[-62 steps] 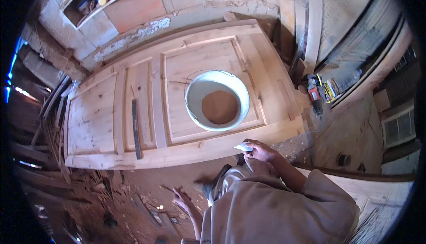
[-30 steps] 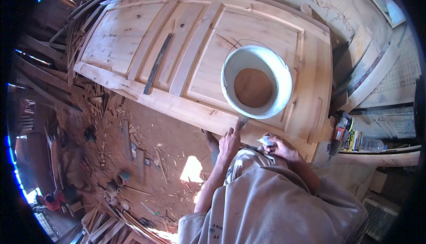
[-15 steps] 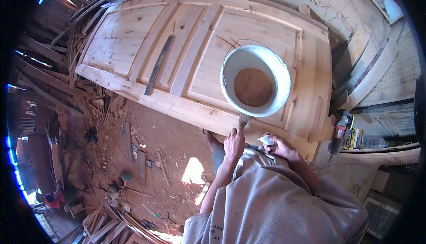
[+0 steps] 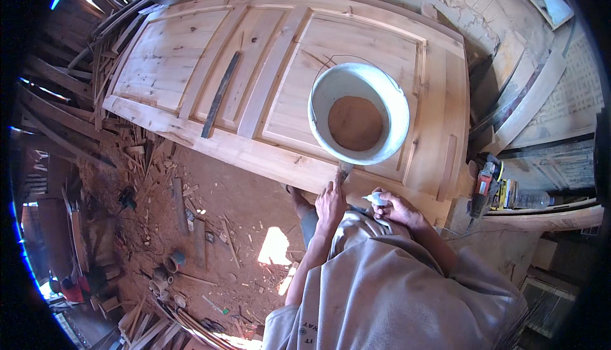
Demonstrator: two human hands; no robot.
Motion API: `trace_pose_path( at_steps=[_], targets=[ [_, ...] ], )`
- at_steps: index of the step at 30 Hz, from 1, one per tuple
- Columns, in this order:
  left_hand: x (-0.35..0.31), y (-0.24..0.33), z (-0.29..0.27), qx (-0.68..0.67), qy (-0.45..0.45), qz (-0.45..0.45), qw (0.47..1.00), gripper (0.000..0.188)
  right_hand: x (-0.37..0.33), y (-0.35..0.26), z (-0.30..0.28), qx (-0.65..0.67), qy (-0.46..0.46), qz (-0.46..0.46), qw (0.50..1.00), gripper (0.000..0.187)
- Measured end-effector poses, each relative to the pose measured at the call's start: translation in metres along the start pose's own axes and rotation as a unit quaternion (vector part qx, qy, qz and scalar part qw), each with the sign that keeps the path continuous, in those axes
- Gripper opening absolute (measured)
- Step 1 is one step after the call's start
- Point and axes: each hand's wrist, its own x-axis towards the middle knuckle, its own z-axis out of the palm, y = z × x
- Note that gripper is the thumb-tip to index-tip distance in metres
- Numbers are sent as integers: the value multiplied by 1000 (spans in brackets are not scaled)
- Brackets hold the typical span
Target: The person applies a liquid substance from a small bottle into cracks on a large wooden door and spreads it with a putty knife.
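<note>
A left hand [image 4: 331, 205] is seen brought up to the near edge of a panelled door [image 4: 280, 159], its forearm raised almost straight from below and its fingers curled around a flat grey tool [image 4: 345, 170], the exact kind too small to tell. The tool's end is pointed away from the body, just beside the foot of a white bucket [image 4: 393, 105]; whether the two touch cannot be told. A right hand [image 4: 398, 208] is held with the elbow bent outward, close to the door's near right corner, a small white bottle [image 4: 377, 198] pinched between thumb and fingers, its nozzle turned toward the left hand.

The bucket is stood on the right half of the door, nearer the right edge than the left, and is partly filled with brown powder [image 4: 355, 124]. A dark strip [image 4: 221, 95] is laid across the door left of centre, its lower end resting by the near edge. Beyond the right edge, a red grinder [image 4: 487, 184] is seen.

Two seconds earlier, the left hand was held low over the floor [image 4: 242, 171], well apart from the door; the bottle was already gripped in the right. Over the last half second, little has been changed.
</note>
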Motion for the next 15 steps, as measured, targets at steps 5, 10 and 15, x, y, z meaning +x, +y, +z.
trace_pose_path(
  at_steps=[5,10,15],
  targets=[
    [2,0,1,5,-13,-8,1000,51,-2,-1,2,19,21,4,1000,26],
    [3,1,4,0,-2,-19,1000,51,0,0,0,22,6,7,1000,25],
    [2,6,1,21,9,-10,1000,47,1,1,1,24,6,15,1000,24]
  ],
)
